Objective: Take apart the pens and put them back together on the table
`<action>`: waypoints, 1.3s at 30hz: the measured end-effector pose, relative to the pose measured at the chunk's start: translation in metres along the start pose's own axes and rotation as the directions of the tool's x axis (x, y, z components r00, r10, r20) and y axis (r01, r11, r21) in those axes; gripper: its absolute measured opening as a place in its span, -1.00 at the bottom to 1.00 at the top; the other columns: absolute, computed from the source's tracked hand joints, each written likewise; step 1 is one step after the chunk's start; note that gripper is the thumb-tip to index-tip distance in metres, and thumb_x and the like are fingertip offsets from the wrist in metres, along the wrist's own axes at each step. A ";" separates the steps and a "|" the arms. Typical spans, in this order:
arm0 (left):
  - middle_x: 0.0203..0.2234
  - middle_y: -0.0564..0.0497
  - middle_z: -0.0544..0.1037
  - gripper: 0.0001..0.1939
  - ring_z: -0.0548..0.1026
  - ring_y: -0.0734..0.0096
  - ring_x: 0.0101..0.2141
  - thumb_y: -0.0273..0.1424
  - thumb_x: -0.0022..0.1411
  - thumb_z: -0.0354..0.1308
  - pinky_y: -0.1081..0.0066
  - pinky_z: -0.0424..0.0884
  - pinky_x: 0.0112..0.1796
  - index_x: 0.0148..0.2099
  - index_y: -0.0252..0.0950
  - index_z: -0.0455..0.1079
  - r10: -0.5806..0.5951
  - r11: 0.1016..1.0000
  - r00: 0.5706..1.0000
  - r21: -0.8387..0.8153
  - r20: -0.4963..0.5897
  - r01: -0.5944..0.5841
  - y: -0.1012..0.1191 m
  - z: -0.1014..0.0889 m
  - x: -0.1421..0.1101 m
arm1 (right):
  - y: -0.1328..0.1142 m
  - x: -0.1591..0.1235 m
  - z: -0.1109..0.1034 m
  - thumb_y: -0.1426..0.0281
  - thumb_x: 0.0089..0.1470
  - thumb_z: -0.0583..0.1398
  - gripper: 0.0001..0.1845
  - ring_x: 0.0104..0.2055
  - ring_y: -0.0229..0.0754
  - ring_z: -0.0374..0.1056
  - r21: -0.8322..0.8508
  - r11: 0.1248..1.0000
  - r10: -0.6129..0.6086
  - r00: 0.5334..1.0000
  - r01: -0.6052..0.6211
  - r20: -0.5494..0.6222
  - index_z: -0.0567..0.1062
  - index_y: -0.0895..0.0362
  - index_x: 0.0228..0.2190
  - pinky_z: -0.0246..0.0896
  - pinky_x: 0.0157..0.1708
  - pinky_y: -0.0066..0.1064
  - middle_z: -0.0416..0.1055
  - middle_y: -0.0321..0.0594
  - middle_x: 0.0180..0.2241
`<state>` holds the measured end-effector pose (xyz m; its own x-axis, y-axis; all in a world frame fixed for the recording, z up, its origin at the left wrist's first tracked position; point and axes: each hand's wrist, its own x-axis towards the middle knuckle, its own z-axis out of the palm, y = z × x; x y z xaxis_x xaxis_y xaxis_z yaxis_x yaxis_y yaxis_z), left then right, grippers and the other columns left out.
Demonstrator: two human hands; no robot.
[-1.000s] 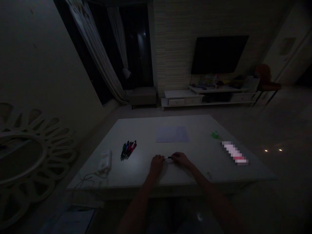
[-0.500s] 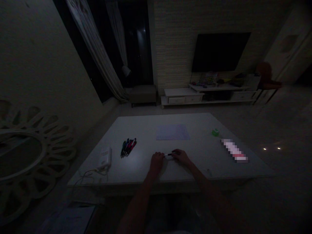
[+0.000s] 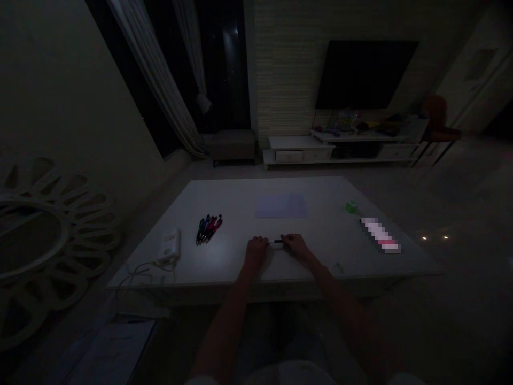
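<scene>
Near the front of the white table point(image 3: 232, 267), a thin pen point(image 3: 278, 241), pale at its left part and black at its right, spans the gap between my hands. My left hand point(image 3: 257, 251) is closed on its left end, and my right hand point(image 3: 295, 245) pinches the black end. Both hands rest low over the tabletop. A sheet of pale paper point(image 3: 281, 206) lies flat beyond them. To the left of my hands is a bunch of several pens point(image 3: 208, 229) with dark, pink and green parts. The dim light hides finer detail of the fingers.
A white power strip point(image 3: 170, 245) with cables sits at the table's left. On the right lie a green tape roll point(image 3: 351, 206) and a blurred-out flat object point(image 3: 380, 235). A decorative round mirror frame point(image 3: 66, 235) stands left of the table.
The whole view has tilted slightly, so the table and things on it sit higher. Both hands still hold the pen in about the same place on the table.
</scene>
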<state>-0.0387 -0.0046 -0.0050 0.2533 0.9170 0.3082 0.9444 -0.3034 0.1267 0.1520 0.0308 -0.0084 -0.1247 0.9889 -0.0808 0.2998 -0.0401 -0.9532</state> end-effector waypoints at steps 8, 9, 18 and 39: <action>-0.28 -0.06 0.43 -0.85 0.32 0.27 -0.18 -0.42 0.31 -0.04 0.29 0.19 -0.19 -0.15 -0.25 0.35 -0.009 1.000 1.000 -0.007 -0.014 0.009 0.002 0.000 0.000 | 0.001 0.001 -0.001 0.08 -0.21 0.25 -0.57 -0.60 -0.29 0.26 0.030 0.997 -0.069 0.995 0.071 -0.077 0.51 0.20 -0.41 0.11 -0.63 -0.49 0.46 -0.19 -0.54; -0.28 -0.06 0.43 -0.85 0.32 0.27 -0.18 -0.42 0.31 -0.04 0.30 0.19 -0.19 -0.16 -0.25 0.35 -0.006 1.000 1.000 -0.008 -0.022 0.006 0.001 0.000 0.000 | 0.000 0.000 0.000 0.04 -0.16 0.21 -0.55 -0.65 -0.31 0.21 0.039 0.999 -0.024 0.999 0.026 -0.047 0.50 0.20 -0.45 0.07 -0.67 -0.50 0.42 -0.21 -0.61; -0.28 -0.05 0.43 -0.85 0.33 0.26 -0.18 -0.42 0.31 -0.04 0.29 0.19 -0.20 -0.15 -0.25 0.34 -0.014 1.000 0.999 0.024 -0.036 0.015 -0.003 0.005 0.000 | 0.006 0.007 -0.005 0.12 -0.31 0.29 -0.61 -0.49 -0.25 0.32 0.031 0.990 -0.136 0.989 0.138 -0.055 0.47 0.18 -0.50 0.17 -0.53 -0.46 0.47 -0.17 -0.47; -0.19 -0.06 0.41 -0.65 0.34 0.28 -0.18 -0.48 0.26 -0.01 0.28 0.17 -0.14 0.10 -0.17 0.24 0.083 0.996 0.996 -0.014 -0.040 -0.083 0.002 0.006 0.000 | 0.000 -0.001 0.013 0.17 -0.15 0.21 -0.65 -0.45 -0.17 0.37 -0.014 0.987 -0.163 0.982 0.162 -0.100 0.57 0.19 -0.40 0.23 -0.48 -0.41 0.53 -0.11 -0.44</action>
<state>-0.0360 -0.0039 -0.0109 0.3221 0.8777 0.3547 0.9170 -0.3824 0.1137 0.1399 0.0279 -0.0123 -0.0768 0.9915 0.1049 0.2886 0.1228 -0.9495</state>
